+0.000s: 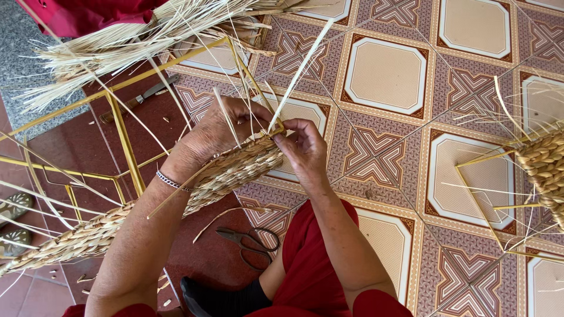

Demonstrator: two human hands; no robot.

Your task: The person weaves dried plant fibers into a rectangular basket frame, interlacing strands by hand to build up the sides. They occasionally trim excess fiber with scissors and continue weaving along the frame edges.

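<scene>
A yellow wire frame (124, 141) stands tilted in front of me, with a band of woven straw (235, 170) running along its lower rail. My left hand (220, 130) rests on the top of the weave, fingers curled around loose straw strands at the frame's corner. My right hand (304, 148) pinches a pale flat straw strand (299, 73) at that same corner; the strand sticks up and away. Both hands nearly touch each other at the corner.
A bundle of loose straw (135, 38) lies at the top left. Black scissors (249, 243) lie on the floor by my red-clothed knee. A knife (141, 97) lies behind the frame. Another woven frame (543, 167) sits at the right edge on the patterned tiles.
</scene>
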